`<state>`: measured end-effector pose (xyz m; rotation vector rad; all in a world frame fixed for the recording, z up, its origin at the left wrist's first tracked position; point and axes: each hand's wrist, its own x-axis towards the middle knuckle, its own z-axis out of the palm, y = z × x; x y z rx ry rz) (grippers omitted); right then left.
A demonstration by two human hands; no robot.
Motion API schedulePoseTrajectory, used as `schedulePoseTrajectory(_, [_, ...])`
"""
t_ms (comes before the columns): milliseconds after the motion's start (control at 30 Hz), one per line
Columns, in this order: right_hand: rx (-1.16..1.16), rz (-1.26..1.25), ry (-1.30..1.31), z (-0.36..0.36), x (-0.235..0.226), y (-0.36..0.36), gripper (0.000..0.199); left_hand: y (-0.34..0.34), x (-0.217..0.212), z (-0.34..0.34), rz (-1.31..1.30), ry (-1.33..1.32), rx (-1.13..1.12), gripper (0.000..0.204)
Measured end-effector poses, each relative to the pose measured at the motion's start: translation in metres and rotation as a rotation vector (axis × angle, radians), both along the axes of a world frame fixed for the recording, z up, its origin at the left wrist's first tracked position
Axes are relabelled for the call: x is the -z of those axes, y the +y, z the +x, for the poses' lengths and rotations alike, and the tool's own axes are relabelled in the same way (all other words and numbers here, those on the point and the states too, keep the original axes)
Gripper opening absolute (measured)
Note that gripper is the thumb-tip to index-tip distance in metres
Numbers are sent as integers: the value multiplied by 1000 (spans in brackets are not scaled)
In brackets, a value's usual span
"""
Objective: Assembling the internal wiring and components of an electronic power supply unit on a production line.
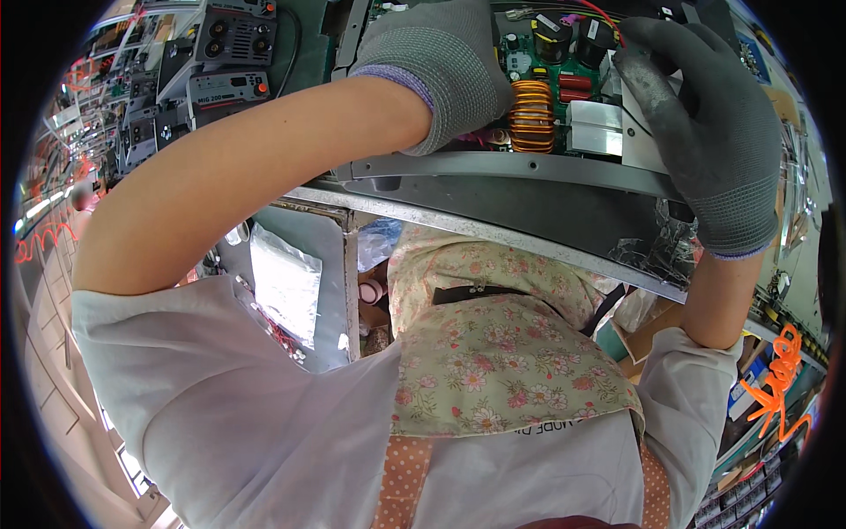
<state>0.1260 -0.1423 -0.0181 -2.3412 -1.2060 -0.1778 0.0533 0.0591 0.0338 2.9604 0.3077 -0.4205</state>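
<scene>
A green circuit board (520,42) lies in an open metal chassis (493,164) at the top of the view. On it stand a copper-wound coil (532,117), black capacitors (552,40) and silver heat sinks (594,128). My left hand (441,70), in a grey knit glove, reaches over the board's left part; its fingers are hidden by the back of the hand and the upper edge. At the right, my gloved right hand (714,119) has thumb and forefinger closed around the end of a red wire (603,14), above the white plate beside the heat sinks.
Grey welding-machine front panels (231,88) with knobs stand at the upper left. A metal bench edge (493,234) runs below the chassis. Lower left, a clear plastic bag (286,282) lies on a grey surface. An orange coiled hose (782,370) hangs at the right.
</scene>
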Motion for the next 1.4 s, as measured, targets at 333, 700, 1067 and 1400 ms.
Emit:
schedulePoseTrajectory(333, [143, 10, 289, -22, -22, 17, 28, 20, 7, -30, 40, -149, 307, 38])
schedulePoseTrajectory(700, [109, 58, 130, -17, -12, 10, 29, 13, -4, 29, -4, 542, -109, 42])
schedulePoseTrajectory(1067, [50, 71, 114, -9, -11, 6, 27, 30, 39, 52, 189, 691, 430, 43])
schedulePoseTrajectory(1400, [138, 82, 111, -14, -9, 7, 26, 30, 35, 29, 9, 451, 105, 53])
